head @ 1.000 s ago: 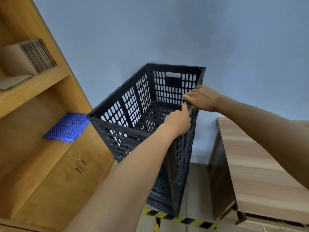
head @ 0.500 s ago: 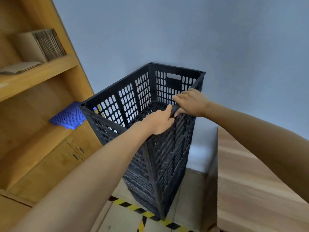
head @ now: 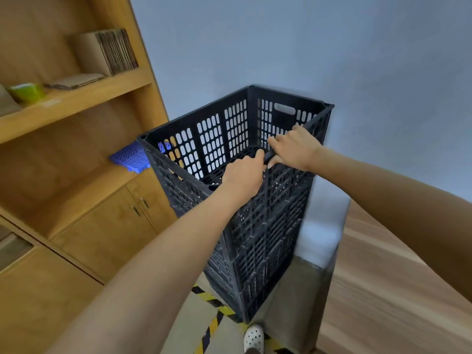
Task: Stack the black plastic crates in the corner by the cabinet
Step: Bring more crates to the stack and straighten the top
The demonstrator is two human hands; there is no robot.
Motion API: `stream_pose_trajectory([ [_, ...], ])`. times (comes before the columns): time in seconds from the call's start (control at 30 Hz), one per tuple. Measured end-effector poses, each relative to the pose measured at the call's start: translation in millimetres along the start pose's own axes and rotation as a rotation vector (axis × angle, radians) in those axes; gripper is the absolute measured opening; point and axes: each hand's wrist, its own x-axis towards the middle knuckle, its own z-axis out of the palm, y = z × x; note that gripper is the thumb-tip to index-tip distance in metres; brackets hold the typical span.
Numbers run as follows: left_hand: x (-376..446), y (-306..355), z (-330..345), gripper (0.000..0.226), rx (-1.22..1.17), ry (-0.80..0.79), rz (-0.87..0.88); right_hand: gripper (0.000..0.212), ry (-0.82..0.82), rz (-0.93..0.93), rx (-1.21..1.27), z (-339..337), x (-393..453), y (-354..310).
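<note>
Standing between the wooden cabinet point(head: 102, 226) and a wood-grain table point(head: 396, 277), the stack of black perforated plastic crates point(head: 255, 226) has its near rim gripped by both left hand point(head: 244, 176) and right hand point(head: 293, 149), now closer together.

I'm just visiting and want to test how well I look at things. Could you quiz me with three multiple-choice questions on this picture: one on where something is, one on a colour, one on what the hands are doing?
1. Where is the blue slatted piece?
A. on the wooden cabinet's counter, left of the crates
B. inside the top crate
C. on the floor

2. What colour is the shoe by the striped floor tape?
A. black
B. white
C. red

3. What are the two hands doing?
A. hanging idle
B. resting on the cabinet shelf
C. gripping the top crate's near rim

Answers:
1 A: it lies on the cabinet ledge beside the black crate stack.
2 B: the perforated shoe is white.
3 C: the left hand and right hand curl over the rim, side by side.
</note>
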Motion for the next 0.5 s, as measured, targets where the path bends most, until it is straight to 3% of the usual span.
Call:
stream_pose_trajectory([
  [0.3, 3.4, -5.8, -1.2, 0.028, 0.134, 0.010, 0.012, 0.063, -0.013, -0.025, 0.014, -2.2, 7.5, 0.3],
  [0.5, -5.6, -43.9, -5.5, 0.029, 0.173, 0.009, 0.028, 0.060, -0.034, -0.001, 0.018, -18.1, 31.0, -24.2],
])
